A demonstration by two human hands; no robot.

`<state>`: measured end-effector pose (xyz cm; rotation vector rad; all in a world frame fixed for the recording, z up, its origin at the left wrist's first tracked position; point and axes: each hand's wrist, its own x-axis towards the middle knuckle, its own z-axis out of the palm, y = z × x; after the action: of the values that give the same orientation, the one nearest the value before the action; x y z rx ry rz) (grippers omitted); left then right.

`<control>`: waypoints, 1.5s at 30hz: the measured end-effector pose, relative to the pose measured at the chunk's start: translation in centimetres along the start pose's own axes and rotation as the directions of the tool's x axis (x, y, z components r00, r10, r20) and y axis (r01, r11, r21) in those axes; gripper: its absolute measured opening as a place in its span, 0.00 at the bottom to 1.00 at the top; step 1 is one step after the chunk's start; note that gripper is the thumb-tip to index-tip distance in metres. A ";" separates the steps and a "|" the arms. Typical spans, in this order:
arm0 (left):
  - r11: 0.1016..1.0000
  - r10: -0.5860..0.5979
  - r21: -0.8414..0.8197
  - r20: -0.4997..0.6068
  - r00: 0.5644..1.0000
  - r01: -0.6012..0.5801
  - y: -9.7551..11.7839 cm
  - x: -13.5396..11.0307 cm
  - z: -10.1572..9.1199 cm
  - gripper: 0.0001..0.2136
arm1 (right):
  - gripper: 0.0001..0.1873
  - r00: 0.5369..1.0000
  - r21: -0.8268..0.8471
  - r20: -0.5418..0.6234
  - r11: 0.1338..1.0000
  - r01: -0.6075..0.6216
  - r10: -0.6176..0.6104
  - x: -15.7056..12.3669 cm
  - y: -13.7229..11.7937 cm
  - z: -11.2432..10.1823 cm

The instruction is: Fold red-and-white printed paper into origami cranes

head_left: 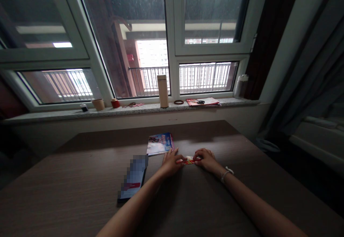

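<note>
Strip (190,161), red and multicoloured, on or just above the bench (88,172), long axis running left to right between left hand (171,162), pinching its left end, and right hand (206,159), pinching its right, neither nearer.

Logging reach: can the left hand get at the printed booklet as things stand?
Likely yes: nothing shows between the left hand and the booklet, though that hand is pinching the red paper.

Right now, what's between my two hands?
In the head view, a small red and white strip, seemingly paper, lies between your left hand and right hand, both touching it.
</note>
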<state>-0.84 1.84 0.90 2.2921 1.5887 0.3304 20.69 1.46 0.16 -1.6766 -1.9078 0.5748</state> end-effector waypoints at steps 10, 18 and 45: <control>0.999 0.042 -0.031 -0.013 0.999 -0.042 -0.3 -0.5 0.1 0.13 | 0.12 0.999 -0.006 0.029 0.999 0.041 -0.041 -0.3 -0.2 -0.4; 0.996 0.087 0.007 -0.065 0.994 -0.087 0.2 -1.7 0.1 0.16 | 0.12 0.996 0.002 0.007 0.996 0.091 -0.091 -0.7 0.2 -0.2; 0.986 0.157 -0.021 -0.234 0.959 -0.166 0.3 -1.9 0.9 0.13 | 0.12 0.984 -0.043 -0.064 0.986 0.162 -0.164 -1.6 -0.1 0.0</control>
<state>-0.89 -0.15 0.21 2.4305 1.4825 0.6882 20.75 -0.15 0.05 -1.5247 -1.9953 0.4150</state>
